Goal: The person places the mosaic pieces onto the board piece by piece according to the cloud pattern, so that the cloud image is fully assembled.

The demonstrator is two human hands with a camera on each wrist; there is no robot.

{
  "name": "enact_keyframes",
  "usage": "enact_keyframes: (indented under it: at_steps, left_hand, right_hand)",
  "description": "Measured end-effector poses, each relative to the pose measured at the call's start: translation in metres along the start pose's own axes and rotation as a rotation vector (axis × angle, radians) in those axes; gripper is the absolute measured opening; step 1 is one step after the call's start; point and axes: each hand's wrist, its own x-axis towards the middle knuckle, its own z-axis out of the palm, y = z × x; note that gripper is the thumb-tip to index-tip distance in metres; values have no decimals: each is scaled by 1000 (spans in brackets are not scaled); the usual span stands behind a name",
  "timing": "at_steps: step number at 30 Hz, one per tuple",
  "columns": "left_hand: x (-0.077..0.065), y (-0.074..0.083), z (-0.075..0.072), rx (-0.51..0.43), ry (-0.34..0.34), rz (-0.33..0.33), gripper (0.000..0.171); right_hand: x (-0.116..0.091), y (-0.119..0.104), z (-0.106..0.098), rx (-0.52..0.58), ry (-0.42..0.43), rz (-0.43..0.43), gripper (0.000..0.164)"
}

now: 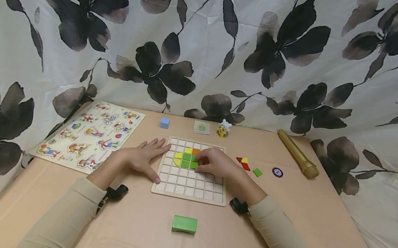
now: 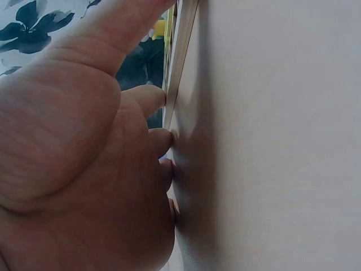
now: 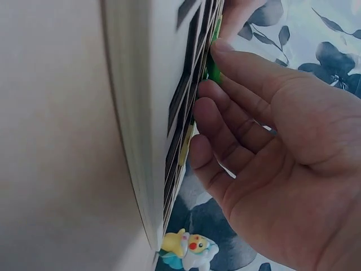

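Note:
A pale wooden grid board (image 1: 181,190) lies mid-table, with yellow, orange and green tiles in its upper middle squares. My left hand (image 1: 144,159) rests with spread fingers along the board's left side, its thumb on the lower left edge. In the left wrist view the left hand's fingertips (image 2: 162,142) touch the board edge and table. Over the board, my right hand (image 1: 215,162) pinches a green tile (image 3: 214,68) between thumb and fingers, against the grid. Its other fingers curl close to the board, and they partly hide the tiles under them.
Right of the board lie red and yellow pieces (image 1: 244,164), a green tile (image 1: 257,172), a round dark disc (image 1: 277,172) and a gold microphone (image 1: 297,154). Behind stand a blue cube (image 1: 164,123), a small card (image 1: 202,127) and a figurine (image 1: 224,128). A sticker sheet (image 1: 84,138) and green block (image 1: 184,224) lie nearby.

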Motion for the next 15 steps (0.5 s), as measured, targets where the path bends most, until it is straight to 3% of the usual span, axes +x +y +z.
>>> enact_keyframes:
  at_steps: [10, 15]
  left_hand:
    - [1, -1, 0, -5, -8, -6, 130]
    - [1, -1, -1, -1, -6, -5, 130]
  right_hand:
    - [-3, 3, -2, 74, 6, 24, 25]
    - [-9, 4, -13, 84, 64, 3, 30]
